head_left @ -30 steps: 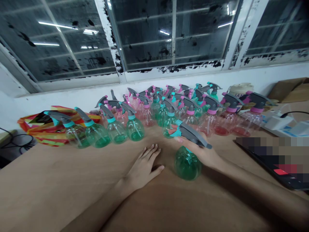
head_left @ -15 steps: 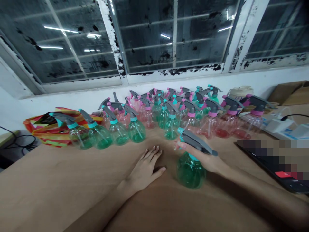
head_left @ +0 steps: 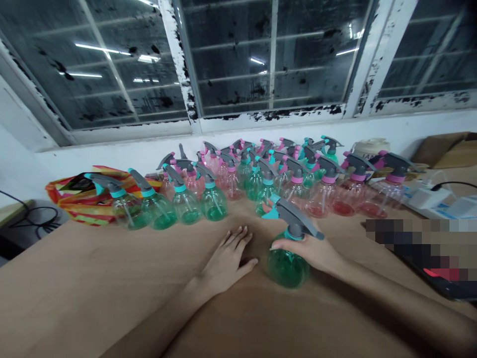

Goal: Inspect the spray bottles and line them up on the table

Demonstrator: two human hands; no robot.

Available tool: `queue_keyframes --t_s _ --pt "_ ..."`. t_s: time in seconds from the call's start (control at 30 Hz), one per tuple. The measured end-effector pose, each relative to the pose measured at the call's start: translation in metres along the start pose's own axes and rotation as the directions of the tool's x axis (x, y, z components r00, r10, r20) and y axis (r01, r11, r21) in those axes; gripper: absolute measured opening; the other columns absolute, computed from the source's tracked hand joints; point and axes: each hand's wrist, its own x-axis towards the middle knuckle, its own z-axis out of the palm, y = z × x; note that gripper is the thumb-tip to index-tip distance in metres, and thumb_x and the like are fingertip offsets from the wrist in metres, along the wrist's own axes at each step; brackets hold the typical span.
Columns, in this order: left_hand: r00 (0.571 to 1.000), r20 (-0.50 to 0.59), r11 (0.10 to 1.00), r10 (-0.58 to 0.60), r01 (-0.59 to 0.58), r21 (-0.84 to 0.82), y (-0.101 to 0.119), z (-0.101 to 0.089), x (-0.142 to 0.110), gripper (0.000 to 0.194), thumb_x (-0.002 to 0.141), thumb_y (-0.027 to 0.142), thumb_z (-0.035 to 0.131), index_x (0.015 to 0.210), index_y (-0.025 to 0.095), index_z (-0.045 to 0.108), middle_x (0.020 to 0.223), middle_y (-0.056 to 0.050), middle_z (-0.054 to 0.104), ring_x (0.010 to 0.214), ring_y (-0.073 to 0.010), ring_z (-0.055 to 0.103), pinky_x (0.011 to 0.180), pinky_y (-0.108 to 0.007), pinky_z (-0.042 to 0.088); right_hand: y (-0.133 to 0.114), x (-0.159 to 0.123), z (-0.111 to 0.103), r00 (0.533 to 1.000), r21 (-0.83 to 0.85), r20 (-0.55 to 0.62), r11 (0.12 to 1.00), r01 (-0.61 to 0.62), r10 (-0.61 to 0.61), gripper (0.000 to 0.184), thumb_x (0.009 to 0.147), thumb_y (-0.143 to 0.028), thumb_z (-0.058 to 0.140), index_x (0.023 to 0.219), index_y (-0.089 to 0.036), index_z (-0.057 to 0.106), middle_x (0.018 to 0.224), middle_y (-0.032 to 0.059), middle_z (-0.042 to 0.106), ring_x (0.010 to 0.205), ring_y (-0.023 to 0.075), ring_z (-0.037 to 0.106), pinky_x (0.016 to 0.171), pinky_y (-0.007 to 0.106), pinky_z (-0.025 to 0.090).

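My right hand [head_left: 313,248] is wrapped round the neck of a green spray bottle [head_left: 286,266] with a grey trigger head and teal nozzle, standing on the brown table [head_left: 93,278]. My left hand [head_left: 229,256] lies flat on the table just left of it, fingers stretched out, holding nothing. Behind them stand several green spray bottles [head_left: 186,204] and several pink spray bottles [head_left: 320,199] in rows along the wall.
A red, yellow and green striped bag [head_left: 74,199] lies at the back left. Black cables [head_left: 33,219] sit at the left edge. A white jar [head_left: 368,148], cardboard boxes [head_left: 450,144], a white charger with cable [head_left: 425,195] and a dark tablet [head_left: 443,278] are at the right.
The bottle in my right hand has tipped more upright and shifted slightly left, its trigger head now level. My left hand has stayed flat in place.
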Motion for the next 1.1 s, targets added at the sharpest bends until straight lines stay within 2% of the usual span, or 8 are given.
queue_keyframes --t_s 0.17,0.3,0.37,0.5,0.67,0.83,0.9,1.1 --pt "1.000 0.021 1.000 -0.018 0.018 -0.007 0.003 -0.002 -0.001 0.060 0.092 0.047 0.045 0.138 0.011 0.035 0.147 -0.012 0.031 0.137 -0.0229 0.023 0.112 -0.041 0.020 -0.010 -0.001 -0.005 0.999 -0.127 0.016 0.991 -0.044 0.046 0.046 0.069 -0.045 0.068 0.111 -0.029 0.055 0.081 -0.0017 0.058 0.070 0.0193 0.056 0.064 0.033 0.048" --pt "1.000 0.003 0.999 -0.027 0.027 -0.021 0.003 -0.002 0.000 0.059 0.091 0.046 0.046 0.138 0.012 0.035 0.146 -0.012 0.032 0.136 -0.0236 0.025 0.112 -0.042 0.021 -0.010 -0.009 -0.015 0.993 -0.175 0.076 0.982 -0.071 0.086 0.068 0.066 -0.052 0.069 0.126 -0.030 0.047 0.105 0.0018 0.062 0.094 0.0264 0.059 0.080 0.040 0.049" --pt "1.000 -0.013 1.000 -0.023 0.023 -0.021 0.003 -0.001 0.001 0.058 0.091 0.047 0.046 0.137 0.013 0.036 0.146 -0.011 0.033 0.136 -0.0238 0.026 0.111 -0.042 0.022 -0.012 -0.014 -0.022 0.990 -0.217 0.091 0.972 -0.088 0.110 0.065 0.065 -0.054 0.069 0.123 -0.030 0.050 0.103 0.0026 0.064 0.098 0.0278 0.059 0.081 0.040 0.049" --pt "1.000 -0.020 1.000 -0.016 0.016 -0.011 0.002 0.001 0.002 0.058 0.092 0.046 0.045 0.137 0.011 0.037 0.146 -0.012 0.033 0.136 -0.0236 0.025 0.111 -0.041 0.021 -0.025 -0.015 -0.036 0.989 -0.325 0.100 0.943 -0.070 0.108 0.042 0.074 -0.052 0.062 0.107 -0.026 0.061 0.098 0.0025 0.068 0.090 0.0247 0.063 0.076 0.036 0.050" --pt "0.999 -0.031 1.000 -0.007 0.007 -0.012 0.003 0.002 0.001 0.058 0.092 0.047 0.042 0.137 0.010 0.037 0.146 -0.012 0.034 0.136 -0.0239 0.026 0.112 -0.041 0.020 -0.033 0.009 -0.040 0.989 -0.338 0.039 0.933 -0.121 0.143 0.048 0.072 -0.056 0.062 0.102 -0.019 0.064 0.073 0.0017 0.070 0.067 0.0216 0.065 0.061 0.031 0.049" --pt "0.999 -0.048 0.999 -0.004 0.002 -0.039 0.004 0.002 0.000 0.054 0.093 0.047 0.042 0.134 0.012 0.042 0.144 -0.011 0.037 0.136 -0.0242 0.026 0.111 -0.042 0.019 -0.036 0.069 -0.016 0.996 -0.236 -0.093 0.972 -0.009 -0.014 0.044 0.073 -0.056 0.063 0.092 -0.017 0.065 0.072 0.0036 0.068 0.064 0.0190 0.061 0.058 0.029 0.044" --pt "0.999 -0.049 0.999 -0.008 0.005 -0.046 0.004 0.002 0.000 0.054 0.092 0.047 0.043 0.133 0.011 0.043 0.144 -0.012 0.037 0.135 -0.0244 0.027 0.111 -0.042 0.020 -0.036 0.092 0.003 0.993 -0.291 -0.110 0.957 0.016 -0.050 0.040 0.073 -0.054 0.063 0.082 -0.016 0.065 0.065 0.0026 0.065 0.060 0.0172 0.057 0.058 0.028 0.041" --pt "0.998 -0.063 0.997 -0.003 -0.002 -0.075 0.003 0.004 -0.001 0.055 0.092 0.047 0.043 0.133 0.011 0.043 0.144 -0.013 0.036 0.136 -0.0249 0.027 0.111 -0.043 0.019 -0.013 0.126 0.054 0.992 -0.387 -0.125 0.921 -0.048 -0.001 0.036 0.074 -0.050 0.063 0.066 -0.015 0.060 0.052 0.0005 0.057 0.053 0.0157 0.052 0.052 0.026 0.033"
